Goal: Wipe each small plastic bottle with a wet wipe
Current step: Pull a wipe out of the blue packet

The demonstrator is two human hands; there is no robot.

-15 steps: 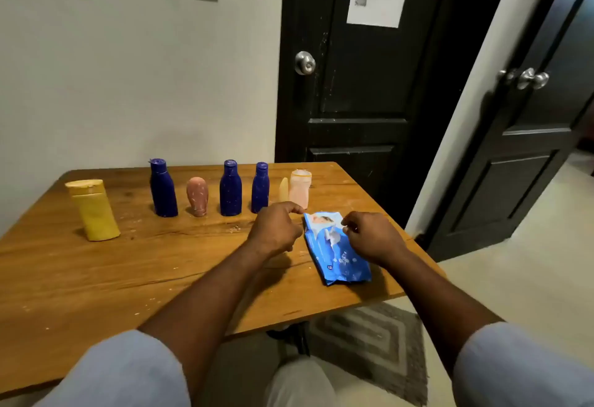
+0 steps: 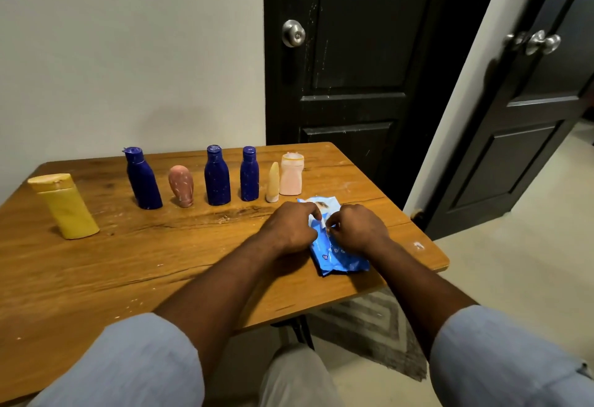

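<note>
- Closest in, two arms in pale blue sleeves (image 2: pixel 135 361) reach over the table (image 2: pixel 96 278) and bend in so the hands meet.
- The left hand (image 2: pixel 289 230) sits knuckles up with its fingers curled, holding down the left side of the blue pack of wipes (image 2: pixel 340 260).
- The right hand (image 2: pixel 358 230) is curled too. Its fingertips pinch something small and white at the middle of the pack. It may be the flap or a wipe — I cannot tell which.
- The pack lies flat near the right end of the table.
- I think the job has only just begun, because no wipe is out yet.
- Farther back, seven bottles stand in a row, and no hand touches them: a yellow bottle (image 2: pixel 66 207), a first blue bottle (image 2: pixel 143 180), a brown-pink bottle (image 2: pixel 181 186), a second blue bottle (image 2: pixel 218 177), a third blue bottle (image 2: pixel 249 175), a tiny cream bottle (image 2: pixel 273 183) and a pale pink bottle (image 2: pixel 291 175). All seem left to wipe.
- Behind them stands a dark door (image 2: pixel 353 85).
</note>
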